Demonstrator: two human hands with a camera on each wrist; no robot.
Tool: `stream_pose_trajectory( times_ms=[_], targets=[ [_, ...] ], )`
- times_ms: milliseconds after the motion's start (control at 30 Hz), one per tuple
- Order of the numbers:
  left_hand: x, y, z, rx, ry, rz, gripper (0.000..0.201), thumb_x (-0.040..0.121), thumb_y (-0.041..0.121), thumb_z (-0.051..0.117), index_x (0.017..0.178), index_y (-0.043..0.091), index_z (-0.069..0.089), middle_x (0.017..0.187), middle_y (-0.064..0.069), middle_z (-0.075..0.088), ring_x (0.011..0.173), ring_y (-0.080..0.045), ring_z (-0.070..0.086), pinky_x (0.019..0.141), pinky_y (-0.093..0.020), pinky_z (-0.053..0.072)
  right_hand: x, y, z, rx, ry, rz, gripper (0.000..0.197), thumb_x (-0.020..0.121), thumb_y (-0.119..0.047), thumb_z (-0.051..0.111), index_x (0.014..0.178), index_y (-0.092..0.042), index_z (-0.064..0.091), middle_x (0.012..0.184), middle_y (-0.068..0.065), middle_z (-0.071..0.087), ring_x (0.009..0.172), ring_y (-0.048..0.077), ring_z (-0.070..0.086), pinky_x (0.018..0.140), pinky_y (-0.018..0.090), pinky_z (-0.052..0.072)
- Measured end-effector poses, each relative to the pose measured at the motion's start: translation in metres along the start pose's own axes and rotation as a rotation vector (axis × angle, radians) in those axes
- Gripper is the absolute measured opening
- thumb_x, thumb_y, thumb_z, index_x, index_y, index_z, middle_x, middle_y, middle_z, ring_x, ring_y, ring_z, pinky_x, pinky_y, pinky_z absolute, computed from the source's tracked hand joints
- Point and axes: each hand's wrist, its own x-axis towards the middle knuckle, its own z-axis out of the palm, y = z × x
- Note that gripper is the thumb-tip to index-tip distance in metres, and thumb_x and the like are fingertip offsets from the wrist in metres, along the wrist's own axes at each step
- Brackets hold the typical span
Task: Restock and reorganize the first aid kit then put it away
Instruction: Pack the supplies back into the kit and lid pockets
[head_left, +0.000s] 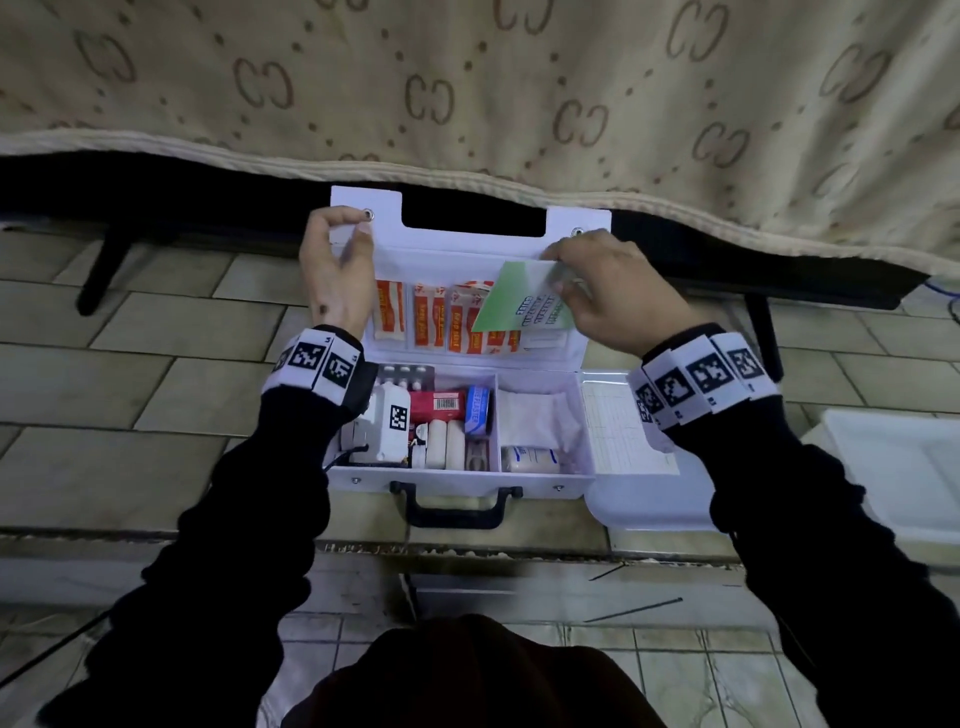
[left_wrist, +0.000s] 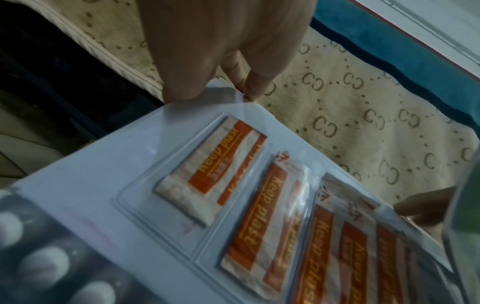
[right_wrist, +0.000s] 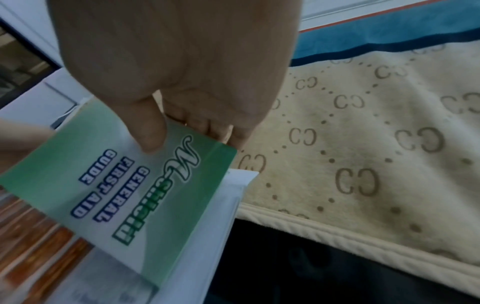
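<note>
Kit base (head_left: 540, 480) packed on 9 o'clock side: bottles, boxes, rolls tight together, no finger gap. 3 o'clock compartment looser, room above gauze (head_left: 540, 415). Upright lid (head_left: 467, 249) blocks reach toward 12 o'clock; blanket (head_left: 519, 104) edge hangs just behind it. Lid's 9 o'clock corner taken by left hand (head_left: 337, 270), 3 o'clock pocket by right hand (head_left: 608, 291) with green guide (head_left: 514, 301). Open floor tiles (head_left: 156, 374) at 9 o'clock; white trays (head_left: 893, 467) crowd 3 o'clock.
</note>
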Motion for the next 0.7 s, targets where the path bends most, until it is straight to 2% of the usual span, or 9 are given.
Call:
stream_pose_trajectory(
  times_ms=[100, 167, 233, 300, 367, 433, 500, 700],
  targets=[
    [0.0, -0.001, 0.001, -0.018, 0.011, -0.002, 0.01, 0.092, 0.0, 0.047, 0.093, 0.01, 0.048, 0.104, -0.001, 0.056, 0.094, 0.002, 0.052, 0.082, -0.001, 0.041, -0.007, -0.003, 0.011, -0.022, 0.016, -0.11, 0.022, 0.079, -0.002, 0.05, 0.099, 0.0, 0.058, 0.119, 0.016, 0.06, 0.107, 0.039, 0.053, 0.086, 0.048, 0.046],
    [0.001, -0.001, 0.001, -0.014, 0.016, -0.005, 0.01, 0.092, 0.0, 0.047, 0.092, 0.01, 0.048, 0.104, -0.001, 0.056, 0.092, 0.005, 0.052, 0.082, -0.001, 0.041, -0.01, -0.002, 0.019, -0.058, 0.026, -0.126, 0.019, 0.077, -0.005, 0.05, 0.093, -0.001, 0.059, 0.126, 0.015, 0.057, 0.11, 0.038, 0.054, 0.086, 0.046, 0.045],
    [0.002, 0.0, 0.001, -0.014, 0.018, -0.003, 0.014, 0.091, 0.0, 0.048, 0.088, 0.014, 0.049, 0.103, -0.001, 0.056, 0.091, 0.005, 0.052, 0.082, 0.0, 0.04, -0.012, 0.0, 0.023, -0.084, 0.021, -0.09, 0.02, 0.078, -0.007, 0.052, 0.096, -0.005, 0.06, 0.132, 0.011, 0.053, 0.118, 0.033, 0.051, 0.09, 0.043, 0.039],
    [0.001, 0.001, 0.001, 0.0, 0.014, 0.0, 0.02, 0.091, 0.001, 0.048, 0.084, 0.019, 0.047, 0.103, -0.001, 0.056, 0.095, 0.0, 0.053, 0.081, 0.0, 0.04, -0.014, 0.001, 0.026, -0.105, 0.034, -0.1, 0.02, 0.077, -0.008, 0.053, 0.096, -0.006, 0.061, 0.132, 0.01, 0.053, 0.121, 0.031, 0.05, 0.094, 0.044, 0.037],
    [0.001, 0.0, 0.002, 0.015, 0.016, 0.001, 0.014, 0.092, 0.002, 0.048, 0.089, 0.015, 0.048, 0.105, 0.0, 0.057, 0.1, -0.005, 0.053, 0.081, 0.001, 0.039, -0.017, 0.002, 0.029, -0.124, 0.026, -0.126, 0.021, 0.08, -0.008, 0.053, 0.098, -0.005, 0.062, 0.135, 0.013, 0.052, 0.127, 0.032, 0.046, 0.102, 0.048, 0.034],
    [0.002, -0.001, 0.002, 0.028, 0.02, -0.002, 0.009, 0.092, 0.004, 0.048, 0.093, 0.012, 0.048, 0.106, 0.001, 0.056, 0.103, -0.007, 0.052, 0.081, 0.002, 0.039, -0.02, 0.001, 0.035, -0.127, -0.034, -0.107, 0.021, 0.085, -0.007, 0.052, 0.104, -0.004, 0.06, 0.146, 0.011, 0.039, 0.14, 0.029, 0.03, 0.112, 0.047, 0.021],
    [0.002, -0.001, 0.002, 0.025, 0.026, 0.003, 0.009, 0.091, 0.003, 0.048, 0.094, 0.012, 0.048, 0.106, 0.001, 0.057, 0.103, -0.007, 0.052, 0.081, 0.002, 0.038, -0.024, 0.0, 0.04, -0.115, -0.054, -0.09, 0.021, 0.088, -0.009, 0.051, 0.107, -0.004, 0.058, 0.152, 0.009, 0.028, 0.144, 0.027, 0.017, 0.116, 0.043, 0.012],
    [0.0, 0.0, 0.004, 0.034, 0.041, -0.004, 0.009, 0.091, 0.004, 0.048, 0.094, 0.012, 0.048, 0.11, -0.002, 0.057, 0.105, -0.008, 0.051, 0.082, 0.004, 0.037, -0.024, -0.004, 0.044, -0.085, -0.019, -0.081, 0.019, 0.084, -0.008, 0.056, 0.1, -0.002, 0.063, 0.149, 0.018, 0.031, 0.141, 0.035, 0.022, 0.115, 0.047, 0.014]
  ],
)
